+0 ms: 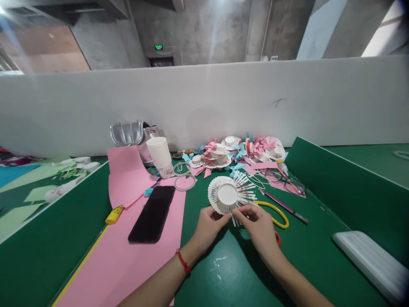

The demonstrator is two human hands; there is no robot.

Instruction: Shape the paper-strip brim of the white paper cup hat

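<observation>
An upturned white paper cup (227, 195), its side cut into many strips fanned out flat, lies on the green table (223, 273). My left hand (209, 226) pinches strips at the cup's near edge, fingers closed. My right hand (260, 226) pinches a strip at the near right of the cup, fingers closed too. A red cord circles my left wrist. Yellow-handled scissors (277, 213) lie just right of my right hand, partly hidden by it.
A black phone (153, 213) rests on pink paper (128, 251) at left. A stack of white cups (159, 154), a silver bag (128, 133), a yellow glue stick (114, 215), finished cup flowers (243, 151) and pink and blue scraps sit behind. A green divider (345, 187) rises at right.
</observation>
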